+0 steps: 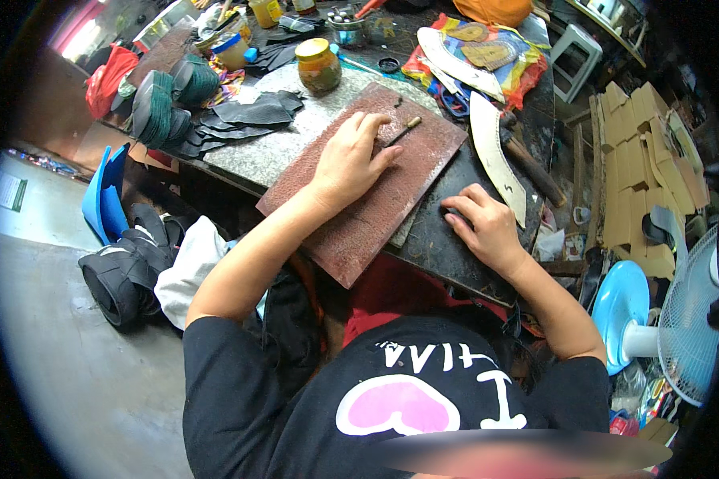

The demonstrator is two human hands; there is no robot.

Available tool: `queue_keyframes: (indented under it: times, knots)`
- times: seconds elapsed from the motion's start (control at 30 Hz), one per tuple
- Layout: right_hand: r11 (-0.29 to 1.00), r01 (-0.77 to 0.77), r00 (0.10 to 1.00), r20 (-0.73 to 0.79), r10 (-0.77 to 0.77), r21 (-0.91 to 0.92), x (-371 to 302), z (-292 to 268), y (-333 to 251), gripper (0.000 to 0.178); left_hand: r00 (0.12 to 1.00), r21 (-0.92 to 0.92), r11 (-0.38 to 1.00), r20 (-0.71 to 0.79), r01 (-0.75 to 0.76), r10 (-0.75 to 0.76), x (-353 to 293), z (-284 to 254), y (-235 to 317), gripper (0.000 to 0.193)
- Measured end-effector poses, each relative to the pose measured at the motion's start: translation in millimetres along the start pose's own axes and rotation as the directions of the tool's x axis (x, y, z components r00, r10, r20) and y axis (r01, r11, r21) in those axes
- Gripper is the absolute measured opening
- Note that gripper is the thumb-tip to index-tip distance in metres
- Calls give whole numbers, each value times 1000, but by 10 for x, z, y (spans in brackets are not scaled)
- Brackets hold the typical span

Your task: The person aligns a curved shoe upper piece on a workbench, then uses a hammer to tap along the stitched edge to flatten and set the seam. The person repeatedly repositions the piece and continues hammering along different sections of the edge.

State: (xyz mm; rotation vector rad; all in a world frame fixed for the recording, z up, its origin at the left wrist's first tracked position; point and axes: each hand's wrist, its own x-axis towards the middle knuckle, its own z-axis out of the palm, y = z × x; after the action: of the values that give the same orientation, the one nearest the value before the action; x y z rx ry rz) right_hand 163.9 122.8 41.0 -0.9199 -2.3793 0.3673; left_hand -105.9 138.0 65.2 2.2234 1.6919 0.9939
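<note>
My left hand (350, 162) rests on a reddish-brown, rough-surfaced board (351, 231) that lies aslant over the table's front edge. Its fingers are slightly bent, with thumb and forefinger apart. Beside the thumb tip lies a thin black stick-like tool (402, 133) with a brass-coloured end; it does not look gripped. A small dark curled scrap (399, 102) sits near the board's far edge. To the right, my right hand (486, 230) is over the black tabletop (435, 239), fingers curled together. Something dark shows between its fingertips, too small to name.
Beyond the board stand a yellow-lidded jar (318, 65) and stacked black leather pieces (244, 120). Green thread spools (158, 108) are at left. On the right are a curved white pattern piece (495, 152), a hammer (533, 164), cardboard pieces (639, 176) and a fan (687, 319).
</note>
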Motion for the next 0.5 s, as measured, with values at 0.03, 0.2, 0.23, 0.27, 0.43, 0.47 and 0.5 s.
queue_keyframes:
  times: [0.03,0.2,0.23,0.27,0.43,0.47,0.5]
  knots:
    - [1000,-3,1000,1,3,1,-1,-4,-5,17,998,-46,999,-55,-8,5,-4,33,-29,45]
    - [989,-87,996,37,83,121,3,1,89,16,996,-162,984,-45,73,-81,12,97,-154,40]
    - [980,-128,991,45,122,155,25,4,123,16,994,-187,978,-42,94,-104,23,113,-149,39]
    - [968,-161,987,60,152,192,53,7,149,16,989,-211,969,-42,128,-140,31,111,-147,38]
    - [954,-179,983,77,165,242,71,35,146,15,983,-450,875,40,178,-179,77,-54,-199,29]
    - [951,-151,988,61,140,271,61,25,157,14,986,-491,857,26,155,-163,105,-137,-264,24]
    - [943,-147,989,52,138,297,56,30,166,14,994,-364,929,-52,74,-99,150,-246,-363,22]
